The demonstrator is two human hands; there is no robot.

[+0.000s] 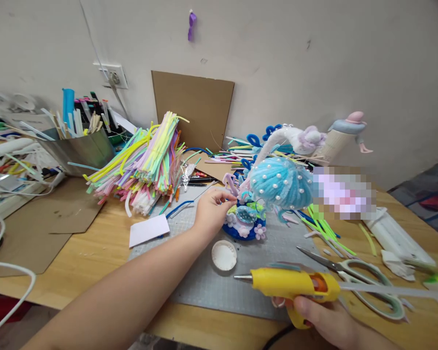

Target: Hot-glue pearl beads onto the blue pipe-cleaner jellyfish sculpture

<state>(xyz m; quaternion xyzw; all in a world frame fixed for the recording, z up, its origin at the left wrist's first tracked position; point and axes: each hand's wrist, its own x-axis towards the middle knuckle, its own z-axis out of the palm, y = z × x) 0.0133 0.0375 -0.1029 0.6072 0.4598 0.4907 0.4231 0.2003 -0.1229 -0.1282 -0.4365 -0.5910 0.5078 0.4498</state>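
Left hand [213, 211]: fingers pinched together at blue-based ornament [270, 182]; contents indiscernible.
Right hand [324, 318]: fingers wrapped around yellow glue gun [284, 283], near worktop's [197, 323] front edge.

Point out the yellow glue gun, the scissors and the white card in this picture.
Yellow glue gun [286, 283]: head view, on the side of its yellow body.
Scissors [337, 267]: head view, on the pivot between blades and handles.
White card [149, 230]: head view, middle of its upper face.

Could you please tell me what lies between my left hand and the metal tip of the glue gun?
In the head view, a small round white dish lies between them, on the grey mat.
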